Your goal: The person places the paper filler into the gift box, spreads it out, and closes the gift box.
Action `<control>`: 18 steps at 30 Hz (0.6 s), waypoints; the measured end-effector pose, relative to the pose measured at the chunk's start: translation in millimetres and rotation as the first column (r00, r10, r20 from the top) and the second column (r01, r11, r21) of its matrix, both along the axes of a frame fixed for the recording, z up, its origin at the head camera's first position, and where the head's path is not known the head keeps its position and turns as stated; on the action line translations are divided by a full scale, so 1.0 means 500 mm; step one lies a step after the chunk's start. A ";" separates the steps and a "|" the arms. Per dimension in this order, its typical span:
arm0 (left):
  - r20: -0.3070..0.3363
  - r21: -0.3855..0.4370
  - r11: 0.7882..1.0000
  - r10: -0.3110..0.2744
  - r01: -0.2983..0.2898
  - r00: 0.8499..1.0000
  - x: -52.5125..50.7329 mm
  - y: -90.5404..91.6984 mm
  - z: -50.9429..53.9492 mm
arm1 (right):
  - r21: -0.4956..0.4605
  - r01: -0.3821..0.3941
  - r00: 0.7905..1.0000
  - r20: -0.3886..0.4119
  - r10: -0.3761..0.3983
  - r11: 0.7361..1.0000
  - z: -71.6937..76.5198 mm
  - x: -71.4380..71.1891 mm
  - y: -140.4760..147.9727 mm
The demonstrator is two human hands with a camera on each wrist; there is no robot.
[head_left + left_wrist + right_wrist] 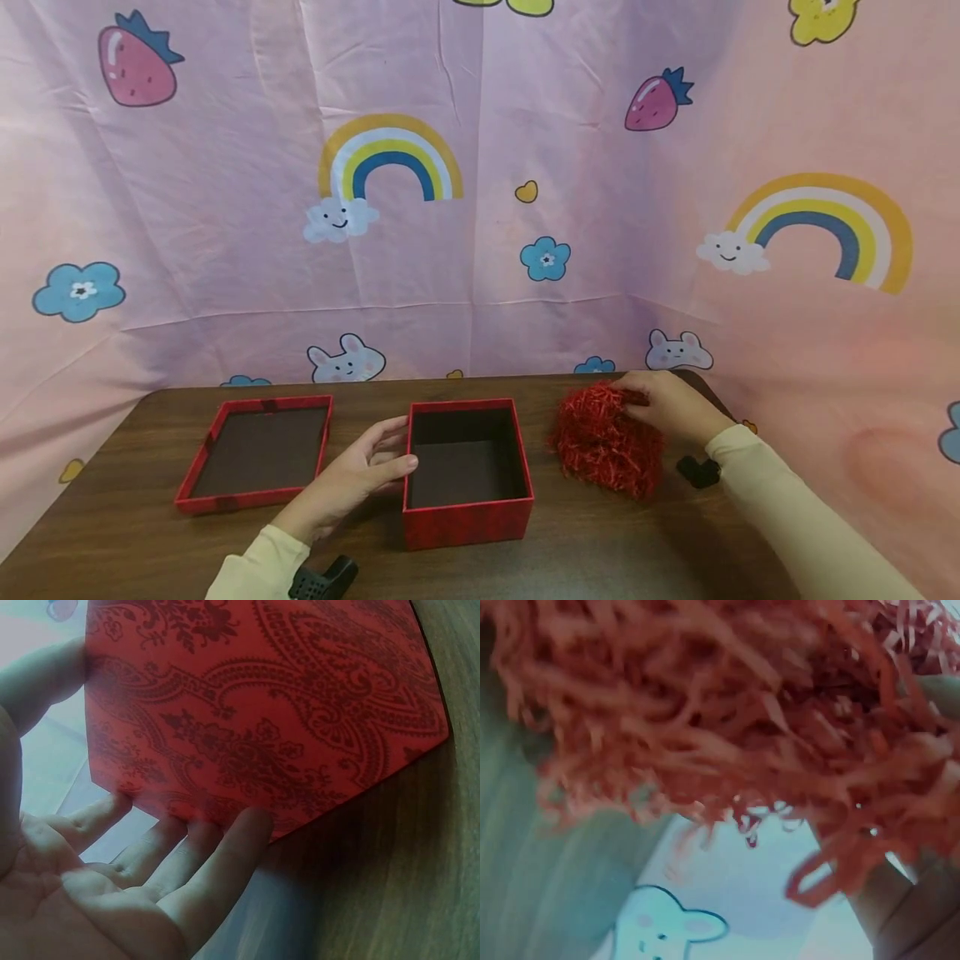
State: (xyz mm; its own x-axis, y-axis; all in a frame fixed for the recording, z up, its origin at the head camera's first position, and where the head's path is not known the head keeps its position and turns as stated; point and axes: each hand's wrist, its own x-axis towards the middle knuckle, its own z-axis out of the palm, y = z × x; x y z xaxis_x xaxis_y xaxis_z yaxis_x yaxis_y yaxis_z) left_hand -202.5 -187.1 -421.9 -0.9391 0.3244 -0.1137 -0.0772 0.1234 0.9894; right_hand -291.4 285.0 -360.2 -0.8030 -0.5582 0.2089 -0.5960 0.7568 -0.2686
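An uncovered red box (468,517) with a dark interior stands on the table. My left hand (367,467) holds it from the left side, thumb at the rim. In the left wrist view, the fingers (202,862) reach the edge of the box's patterned side (262,712). To the right of the box, my right hand (663,404) grips a fluffy bundle of red shredded paper (607,442). Crinkled paper strips (705,735) fill much of the right wrist view and hide most of the fingers.
A shallow red lid (258,450) lies with its dark inside up at the left of the brown wooden table (600,550). Behind and to the right hangs a printed cloth (480,250). Black wrist devices (322,579) show at both sleeves.
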 end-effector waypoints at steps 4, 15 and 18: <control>-0.008 -0.013 1.000 -0.002 0.002 1.000 -0.001 0.000 0.000 | 0.023 -0.012 0.998 -0.054 0.014 1.000 0.032 0.001 0.003; 0.001 -0.015 0.999 0.032 -0.032 0.999 -0.001 0.004 0.000 | -0.012 -0.050 0.982 -0.184 0.047 0.999 0.095 -0.005 0.012; 0.003 -0.012 1.000 0.023 -0.023 1.000 0.001 0.004 0.002 | -0.023 -0.078 0.972 -0.223 0.071 0.997 0.108 -0.007 0.013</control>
State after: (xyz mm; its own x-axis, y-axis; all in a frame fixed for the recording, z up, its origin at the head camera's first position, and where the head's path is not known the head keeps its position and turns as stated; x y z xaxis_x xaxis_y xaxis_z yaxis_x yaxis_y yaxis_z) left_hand -202.2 -185.2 -421.1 -0.9458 0.3015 -0.1202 -0.0831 0.1330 0.9876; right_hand -295.0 291.3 -306.3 -0.6908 -0.6053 0.3953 -0.6979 0.7012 -0.1459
